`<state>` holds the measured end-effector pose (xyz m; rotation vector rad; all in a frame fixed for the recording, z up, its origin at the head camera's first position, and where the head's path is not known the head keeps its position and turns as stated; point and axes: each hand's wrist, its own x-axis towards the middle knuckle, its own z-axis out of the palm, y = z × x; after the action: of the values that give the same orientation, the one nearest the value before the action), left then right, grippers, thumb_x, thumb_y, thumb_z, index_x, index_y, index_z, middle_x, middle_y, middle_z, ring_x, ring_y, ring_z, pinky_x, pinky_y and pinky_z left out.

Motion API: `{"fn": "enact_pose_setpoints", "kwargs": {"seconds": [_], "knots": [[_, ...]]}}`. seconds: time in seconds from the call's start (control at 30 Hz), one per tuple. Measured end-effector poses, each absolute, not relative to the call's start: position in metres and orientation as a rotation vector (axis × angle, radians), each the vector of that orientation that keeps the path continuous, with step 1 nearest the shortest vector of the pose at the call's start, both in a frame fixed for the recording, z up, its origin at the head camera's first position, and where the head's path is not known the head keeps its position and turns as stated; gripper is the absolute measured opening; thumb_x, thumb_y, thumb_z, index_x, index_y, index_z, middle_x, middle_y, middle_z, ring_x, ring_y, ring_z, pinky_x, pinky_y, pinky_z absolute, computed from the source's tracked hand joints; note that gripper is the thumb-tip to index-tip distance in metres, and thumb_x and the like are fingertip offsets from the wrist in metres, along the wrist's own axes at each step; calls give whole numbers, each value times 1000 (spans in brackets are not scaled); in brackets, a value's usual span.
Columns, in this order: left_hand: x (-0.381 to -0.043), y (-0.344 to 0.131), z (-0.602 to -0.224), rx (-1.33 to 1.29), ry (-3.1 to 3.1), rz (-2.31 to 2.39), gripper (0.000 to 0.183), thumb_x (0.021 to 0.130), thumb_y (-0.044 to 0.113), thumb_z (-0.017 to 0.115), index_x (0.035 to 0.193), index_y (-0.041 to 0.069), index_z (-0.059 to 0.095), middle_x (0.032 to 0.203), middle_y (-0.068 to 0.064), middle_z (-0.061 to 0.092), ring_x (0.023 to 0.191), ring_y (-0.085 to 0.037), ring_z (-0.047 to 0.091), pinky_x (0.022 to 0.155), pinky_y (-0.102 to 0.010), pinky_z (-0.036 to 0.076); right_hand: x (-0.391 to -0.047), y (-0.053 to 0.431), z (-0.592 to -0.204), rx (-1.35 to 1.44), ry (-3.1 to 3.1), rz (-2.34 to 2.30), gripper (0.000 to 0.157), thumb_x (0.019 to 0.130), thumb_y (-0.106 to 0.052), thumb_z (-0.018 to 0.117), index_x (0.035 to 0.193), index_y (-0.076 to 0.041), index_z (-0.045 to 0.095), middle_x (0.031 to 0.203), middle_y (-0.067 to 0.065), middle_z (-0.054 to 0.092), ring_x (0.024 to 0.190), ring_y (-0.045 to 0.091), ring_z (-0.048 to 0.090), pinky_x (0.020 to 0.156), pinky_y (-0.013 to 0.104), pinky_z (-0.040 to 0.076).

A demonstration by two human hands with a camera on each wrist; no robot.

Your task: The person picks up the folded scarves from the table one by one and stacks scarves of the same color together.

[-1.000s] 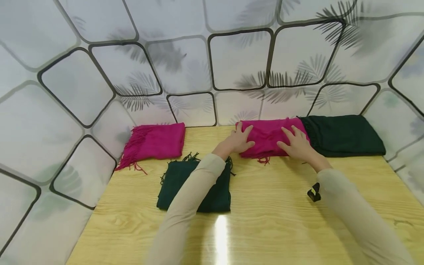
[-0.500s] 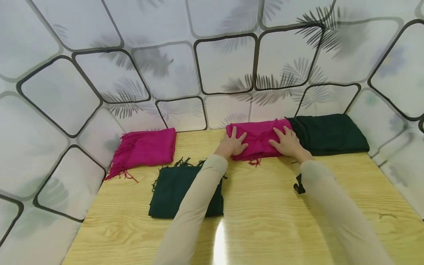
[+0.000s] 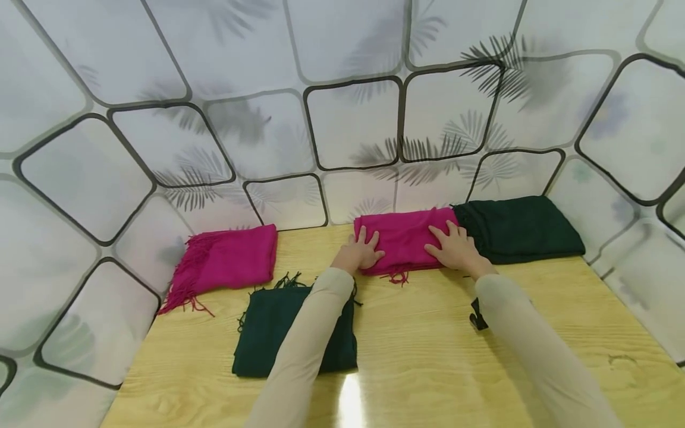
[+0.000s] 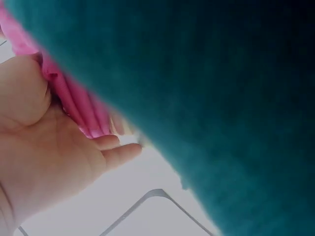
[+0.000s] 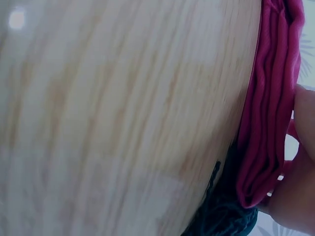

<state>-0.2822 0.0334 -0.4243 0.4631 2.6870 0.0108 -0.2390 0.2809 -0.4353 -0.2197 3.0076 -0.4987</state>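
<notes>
Far left on the pale wood-grain tabletop [image 3: 417, 362], a folded magenta cloth with long fringe [image 3: 238, 261] lies with its fringe toward the left. Nearer the person and to its right, a folded dark green cloth with a knotted fringe [image 3: 267, 333] lies partly beneath the left sleeve [image 3: 302, 351], fringe toward the wall.

Next, the left hand [image 3: 357, 252] rests at the left end of the second folded magenta cloth [image 3: 404, 238], fingers spread and relaxed, not clenched. This cloth is located at the back of the tabletop, near the patterned wall covering [image 3: 353, 125]. Its long axis runs left to right, spanning the interval between the hands. Neither hand is nearer: each contacts one end.

The right hand [image 3: 456, 248] rests over the right end, fingers likewise spread, with no closed grip visible. In the right wrist view, stacked folds show along the cloth's near side.

A small black fitting [image 3: 478, 318] shows beside the right sleeve [image 3: 535, 351]. Farthest right, a second folded dark green cloth [image 3: 524, 232] adjoins the magenta cloth's right end.
</notes>
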Motion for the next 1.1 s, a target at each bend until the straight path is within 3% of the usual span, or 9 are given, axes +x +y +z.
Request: {"fn": "enact_pose_setpoints", "kwargs": {"seconds": [0.1,0.27,0.37,0.57,0.8,1.1], "knots": [[-285,30,-426,559,2689,132,65,106,45,36,162,29,7,167,-6,-9,151,-42,8,113,-57,29,-240,282,-437,-192,3009,-536,67,102,-40,50,155,-3,29,156,37,8,136,60,16,103,74,24],[-293,25,-418,736,2696,437,67,101,28,55,159,20,24,166,-15,2,144,-56,14,114,-62,23,-249,282,-436,-154,2993,-702,73,99,-38,57,154,-1,28,155,38,4,137,61,13,104,73,23],[-296,25,-417,771,2703,574,69,96,27,62,157,14,30,164,-19,13,145,-51,19,116,-59,21,-249,283,-435,-150,2997,-750,73,97,-34,60,154,0,29,154,38,7,137,61,13,104,73,22],[-291,23,-425,814,2623,776,71,93,20,69,154,6,34,159,-18,28,148,-29,24,118,-40,27,-242,278,-440,-220,3023,-787,69,94,-27,63,151,2,35,152,38,15,133,61,20,102,74,27],[-287,20,-424,857,2648,744,59,90,4,69,144,3,48,153,-17,40,145,-28,33,117,-37,29,-240,283,-447,-189,3027,-966,65,97,-23,60,149,6,34,149,41,18,133,61,21,103,74,25],[-287,14,-422,856,2643,762,55,90,0,67,143,2,50,151,-17,41,143,-28,34,117,-38,29,-239,290,-446,-166,3031,-997,65,98,-24,57,147,9,32,145,45,14,132,63,17,102,75,23]]}}
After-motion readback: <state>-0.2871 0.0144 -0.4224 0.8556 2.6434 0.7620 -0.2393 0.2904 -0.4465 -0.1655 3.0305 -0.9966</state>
